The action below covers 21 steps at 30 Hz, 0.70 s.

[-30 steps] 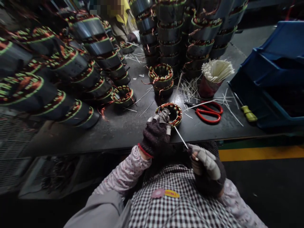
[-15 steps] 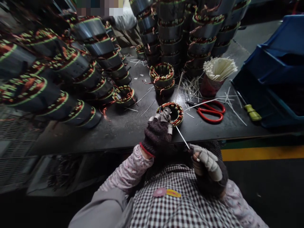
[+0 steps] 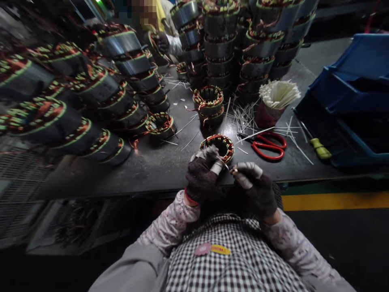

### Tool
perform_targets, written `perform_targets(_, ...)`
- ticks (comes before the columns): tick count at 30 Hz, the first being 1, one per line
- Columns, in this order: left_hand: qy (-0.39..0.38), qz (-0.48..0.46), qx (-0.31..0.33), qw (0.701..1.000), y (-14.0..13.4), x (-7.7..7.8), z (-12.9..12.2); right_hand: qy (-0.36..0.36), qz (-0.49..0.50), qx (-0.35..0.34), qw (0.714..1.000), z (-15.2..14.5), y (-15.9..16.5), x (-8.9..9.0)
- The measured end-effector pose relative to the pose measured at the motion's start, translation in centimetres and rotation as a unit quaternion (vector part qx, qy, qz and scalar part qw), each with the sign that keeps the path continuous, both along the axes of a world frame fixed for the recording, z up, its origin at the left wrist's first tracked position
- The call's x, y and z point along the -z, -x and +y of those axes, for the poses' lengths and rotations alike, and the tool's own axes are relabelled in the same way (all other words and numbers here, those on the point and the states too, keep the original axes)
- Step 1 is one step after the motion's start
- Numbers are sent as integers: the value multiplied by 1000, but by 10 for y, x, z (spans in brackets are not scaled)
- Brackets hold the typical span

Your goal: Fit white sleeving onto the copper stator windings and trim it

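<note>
no word is reading clearly here: on the checked apron (image 3: 194,271), a yellow oval badge (image 3: 221,249) is carrying small red lettering, but the letters are blurring too much to spell out. right up against it, a pink badge (image 3: 203,249) is showing a tiny mark, too faint to read. the reddish cup (image 3: 269,115) is giving up no legible print either.

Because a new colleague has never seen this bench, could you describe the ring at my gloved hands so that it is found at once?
Find the dark table, then the red-handled scissors lying on it. Just left of them, near the table's front edge, sits a copper-wound ring with greenish edging. Among all the rings, it alone has your left hand on its rim.
</note>
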<state>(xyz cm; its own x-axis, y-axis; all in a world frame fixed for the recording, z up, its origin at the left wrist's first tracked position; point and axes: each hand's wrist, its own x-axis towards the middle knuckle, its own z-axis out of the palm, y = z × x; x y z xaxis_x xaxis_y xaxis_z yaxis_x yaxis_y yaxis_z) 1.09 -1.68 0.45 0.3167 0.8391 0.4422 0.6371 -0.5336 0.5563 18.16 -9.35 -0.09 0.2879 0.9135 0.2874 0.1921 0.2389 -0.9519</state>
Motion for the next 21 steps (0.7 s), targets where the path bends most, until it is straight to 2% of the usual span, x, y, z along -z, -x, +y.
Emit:
perform_targets(3,-22,-58,15,998,1,1,2,73,28,-64,995,11,-5,-24)
perform_targets(5,-22,-77,30,996,2,0,3,70,-16,-92,993,15,-5,-35)
perform_targets(7,-18,-77,31,996,3,-2,4,42,-62,-90,993,18,-3,-41)
perform_targets(10,-4,-39,25,999,3,-5,4,25,-106,-77,991,24,1,-38)
perform_targets(14,1,-17,46,999,7,-5,5,64,-154,-55,984,29,0,-25)
perform_targets(16,4,-30,68,997,10,-5,6,37,-187,-43,981,29,-1,-21)
perform_targets(21,16,-64,80,995,9,-10,5,-126,-275,-30,953,32,-3,-30)
